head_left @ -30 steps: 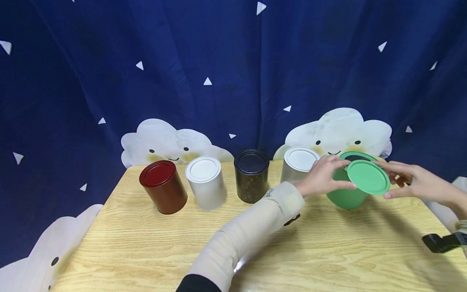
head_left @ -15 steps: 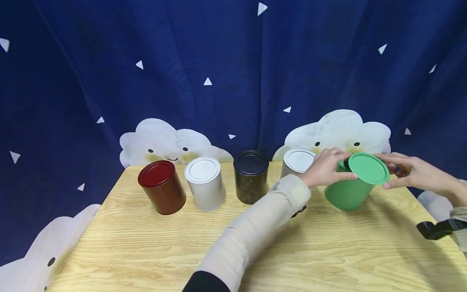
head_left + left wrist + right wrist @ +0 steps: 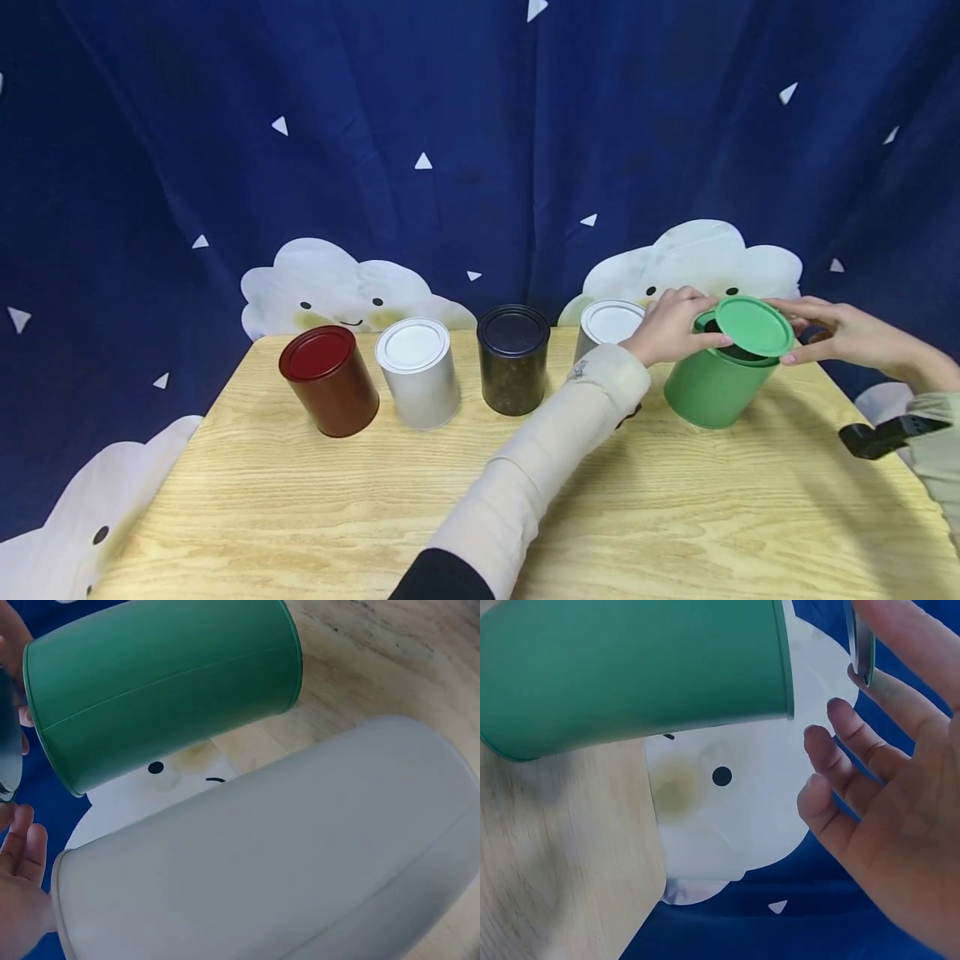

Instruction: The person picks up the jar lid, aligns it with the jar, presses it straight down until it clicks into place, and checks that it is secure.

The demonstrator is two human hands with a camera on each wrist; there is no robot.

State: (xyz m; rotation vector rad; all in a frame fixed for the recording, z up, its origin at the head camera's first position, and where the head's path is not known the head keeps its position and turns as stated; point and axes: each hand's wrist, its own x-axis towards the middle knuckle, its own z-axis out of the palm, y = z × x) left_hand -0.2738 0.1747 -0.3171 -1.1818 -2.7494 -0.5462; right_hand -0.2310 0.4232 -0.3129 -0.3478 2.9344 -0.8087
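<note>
A round green lid [image 3: 753,326] is held between my two hands, tilted above the mouth of the green can [image 3: 708,392]. My left hand [image 3: 672,327] pinches the lid's left edge between thumb and fingers. At the opposite edge, my right hand [image 3: 843,333] grips it the same way. Below the lid, part of the can's dark opening shows. In the right wrist view, the lid [image 3: 861,645] appears edge-on at the index finger and thumb of the right hand [image 3: 900,802]; the other fingers are loosely bent. The left wrist view catches only the lid's edge [image 3: 9,742].
Lidded cans stand in a row along the back of the wooden table [image 3: 337,517]: dark red [image 3: 330,382], white [image 3: 420,375], black [image 3: 513,360] and pale grey [image 3: 611,323]. My left forearm passes in front of the pale grey one. A blue curtain [image 3: 480,125] hangs behind.
Both hands have raised the green lid and carried it back from in front of the green can to above its opening. The other cans stay in place.
</note>
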